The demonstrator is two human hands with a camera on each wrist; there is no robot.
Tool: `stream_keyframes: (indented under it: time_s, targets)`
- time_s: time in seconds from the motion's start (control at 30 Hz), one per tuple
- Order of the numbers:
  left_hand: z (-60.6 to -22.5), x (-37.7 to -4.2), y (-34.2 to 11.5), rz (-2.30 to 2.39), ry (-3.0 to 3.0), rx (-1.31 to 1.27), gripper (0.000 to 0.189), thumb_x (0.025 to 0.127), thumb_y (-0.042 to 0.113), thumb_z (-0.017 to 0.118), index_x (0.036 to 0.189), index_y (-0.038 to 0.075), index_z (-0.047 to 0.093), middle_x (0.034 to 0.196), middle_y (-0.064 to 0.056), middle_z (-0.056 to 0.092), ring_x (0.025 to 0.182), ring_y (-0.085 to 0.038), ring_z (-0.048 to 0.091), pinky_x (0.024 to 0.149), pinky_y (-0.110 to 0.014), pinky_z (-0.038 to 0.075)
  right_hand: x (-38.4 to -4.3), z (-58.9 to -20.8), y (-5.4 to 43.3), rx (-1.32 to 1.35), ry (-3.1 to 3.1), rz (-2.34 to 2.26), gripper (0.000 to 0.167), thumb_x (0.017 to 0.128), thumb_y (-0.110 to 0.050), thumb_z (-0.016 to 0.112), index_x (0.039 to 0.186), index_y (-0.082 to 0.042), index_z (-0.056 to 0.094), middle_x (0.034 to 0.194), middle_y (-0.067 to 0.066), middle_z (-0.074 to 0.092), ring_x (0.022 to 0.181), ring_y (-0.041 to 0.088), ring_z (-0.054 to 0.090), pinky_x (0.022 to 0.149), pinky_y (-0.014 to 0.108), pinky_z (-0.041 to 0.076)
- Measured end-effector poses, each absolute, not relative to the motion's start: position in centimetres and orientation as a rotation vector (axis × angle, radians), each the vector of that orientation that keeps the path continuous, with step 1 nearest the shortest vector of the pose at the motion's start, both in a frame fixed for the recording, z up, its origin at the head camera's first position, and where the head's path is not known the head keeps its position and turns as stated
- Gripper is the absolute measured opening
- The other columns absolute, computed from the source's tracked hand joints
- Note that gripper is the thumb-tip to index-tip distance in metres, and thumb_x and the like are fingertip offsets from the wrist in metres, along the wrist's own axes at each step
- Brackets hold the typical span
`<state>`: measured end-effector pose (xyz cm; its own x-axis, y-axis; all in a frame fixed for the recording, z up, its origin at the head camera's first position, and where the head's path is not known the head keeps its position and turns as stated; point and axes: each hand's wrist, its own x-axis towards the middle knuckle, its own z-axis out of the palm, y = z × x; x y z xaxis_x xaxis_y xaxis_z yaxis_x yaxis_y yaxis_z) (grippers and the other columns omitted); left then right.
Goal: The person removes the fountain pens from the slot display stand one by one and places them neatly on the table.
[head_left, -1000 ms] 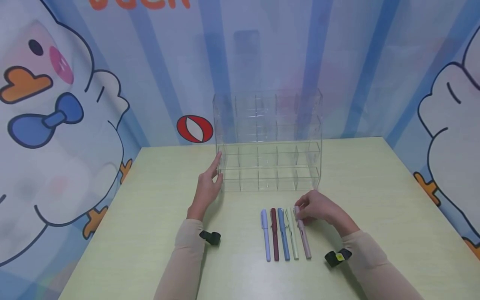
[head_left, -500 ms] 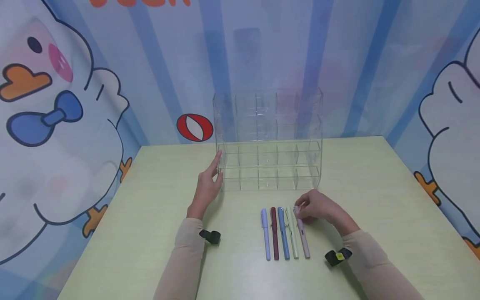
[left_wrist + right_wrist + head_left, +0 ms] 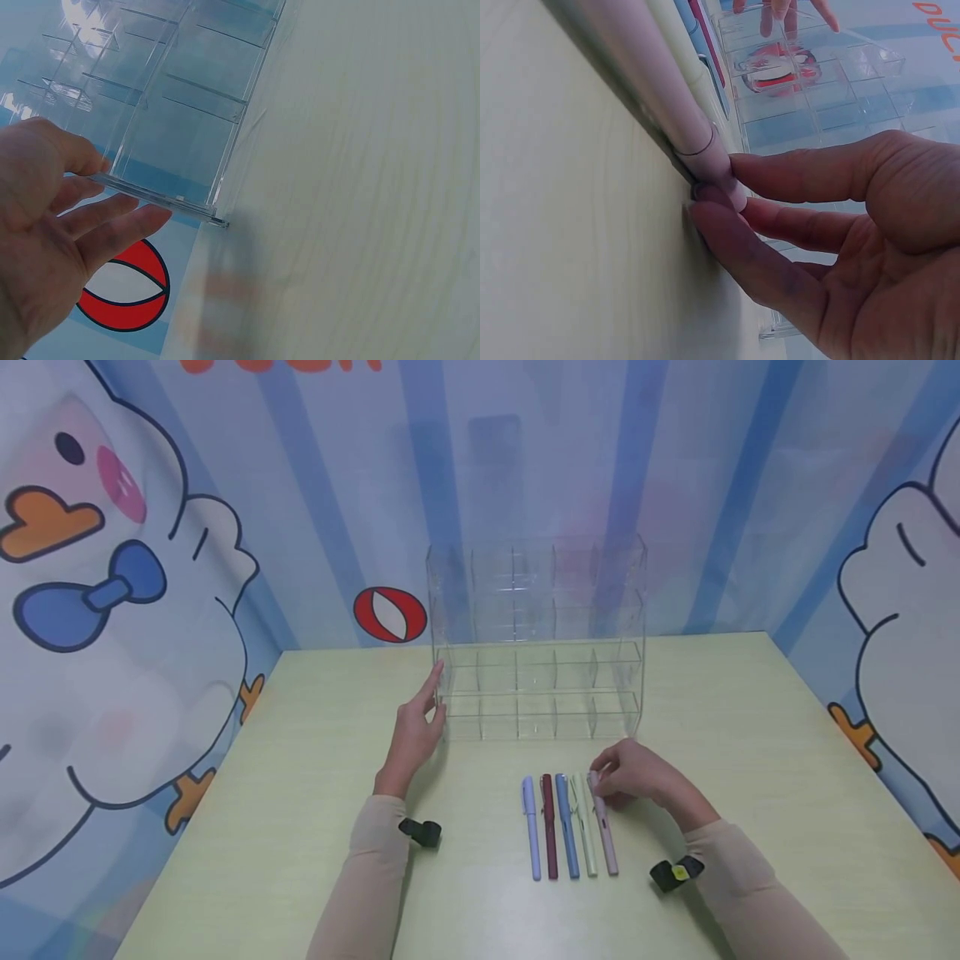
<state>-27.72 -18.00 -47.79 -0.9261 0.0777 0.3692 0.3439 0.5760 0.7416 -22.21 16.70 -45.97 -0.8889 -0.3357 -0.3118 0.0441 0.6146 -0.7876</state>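
Observation:
A clear acrylic rack [image 3: 536,717] with stepped rows of compartments stands at the back of the table. My left hand [image 3: 416,731] is at its left side; in the left wrist view, the thumb and fingers [image 3: 120,229] pinch the edge of the side wall. Before the rack lies a row of pens: lavender [image 3: 533,839], dark red [image 3: 551,839], blue [image 3: 569,839], pale green [image 3: 587,839] and pink [image 3: 607,839]. My right hand [image 3: 637,772] pinches the cap end of the pink pen between thumb and fingers. The pink pen lies at the row's right end, its far tip covered by fingers.
The pale wooden table [image 3: 300,860] ends at a printed backdrop [image 3: 337,485] with blue stripes and cartoon ducks. A black wrist camera [image 3: 422,833] sits on the left sleeve, and another camera [image 3: 675,875] on the right.
The near end of the pink pen has swung slightly left, closer to the pale green pen. Both hands stay where they were.

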Motion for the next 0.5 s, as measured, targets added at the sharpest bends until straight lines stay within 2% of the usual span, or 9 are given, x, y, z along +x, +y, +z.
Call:
stream_keyframes:
  time_s: [0.33, 0.5]
  targets:
    - [-47.74, -27.71, -17.98, -1.282, -2.522, -0.353, 0.075, 0.1, 0.003, 0.056, 0.159, 0.037, 0.026, 0.159, -0.003, 0.034, 0.127, -0.039, 0.055, 0.106, -0.045, 0.044, -22.14, -46.06, 16.72, -0.189, 2.379, -1.209, 0.039, 0.084, 0.002, 0.071, 0.12, 0.015, 0.061, 0.088, 0.013, 0.069, 0.068, 0.024, 0.071, 0.06, 0.038, 0.06]
    - [-47.67, -27.62, -17.9, -1.27, -2.515, -0.349, 0.071, 0.1, 0.003, 0.057, 0.16, 0.03, 0.028, 0.158, -0.004, 0.035, 0.126, -0.038, 0.056, 0.105, -0.046, 0.045, -22.13, -46.01, 16.78, -0.16, 2.379, -1.206, 0.042, 0.085, -0.002, 0.073, 0.122, 0.013, 0.06, 0.092, 0.014, 0.069, 0.073, 0.024, 0.071, 0.061, 0.038, 0.061]
